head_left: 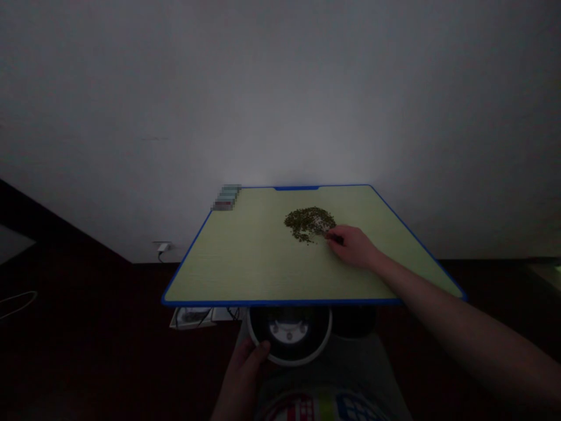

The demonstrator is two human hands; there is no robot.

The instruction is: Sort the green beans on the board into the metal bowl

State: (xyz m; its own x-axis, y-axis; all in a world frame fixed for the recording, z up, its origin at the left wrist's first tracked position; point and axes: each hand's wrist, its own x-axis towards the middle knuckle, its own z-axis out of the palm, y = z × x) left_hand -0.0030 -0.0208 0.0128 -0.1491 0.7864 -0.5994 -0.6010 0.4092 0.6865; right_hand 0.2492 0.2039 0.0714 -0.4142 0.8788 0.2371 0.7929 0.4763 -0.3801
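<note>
A loose pile of small greenish-brown grains or dried bits (pixel 305 220) lies spread on the pale yellow-green tabletop (pixel 245 257). At the pile's right edge is my right hand (pixel 351 245), its fingertips pinched together close to the tabletop. Whatever they hold is too small and dark to make out. Below the table's front edge, my left hand (pixel 249 362) grips the left side of a round bowl (pixel 291 358), with the thumb over its light rim. The bowl's inside looks dark, with a whitish patch at the bottom. It sits over my lap.
Blue edging (pixel 280 303) runs around the table. A blurred, pixelated stack (pixel 227 197) stands at its far left corner. Behind the table rises a pale wall (pixel 298 93) with a plugged-in charger (pixel 163 247) at the left. A light tray (pixel 193 317) is under the front edge.
</note>
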